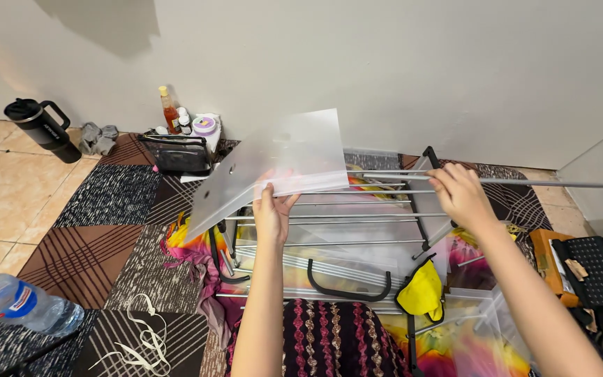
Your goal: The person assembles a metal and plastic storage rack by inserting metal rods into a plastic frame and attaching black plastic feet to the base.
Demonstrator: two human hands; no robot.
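Step in hand: I judge I am part-way through putting together a rack, fitting a translucent frosted plastic shelf panel [273, 167] onto the grey metal rod frame [357, 216] lying on the floor in front of me.
Left hand: my left hand [271, 209] is clamped on the panel's lower edge, thumb on top and fingers beneath, holding it tilted with its far left corner dipping towards the floor.
Right hand: my right hand [460, 194] is closed round a long thin silver metal rod [525, 182] that runs off to the right, just beside the black plastic corner connector [430, 155].
Hands relative to each other: apart, each on its own piece.
Where the panel lies: raised above the frame's left half, hanging over the parallel rods and touching nothing but my left hand as far as I can tell.
Next move calls for: by my reckoning, levelling the panel and lining its edge up with the rods while my right hand steadies the frame.
Nearby: a curved black plastic handle piece [349, 285] and a yellow cloth pouch [421, 290] lie among the rods; a clear plastic water bottle [22, 304] lies to my left, a black lidded tumbler [42, 129] stands by the wall.
Underneath: a brown and grey patterned patchwork rug [113, 230].
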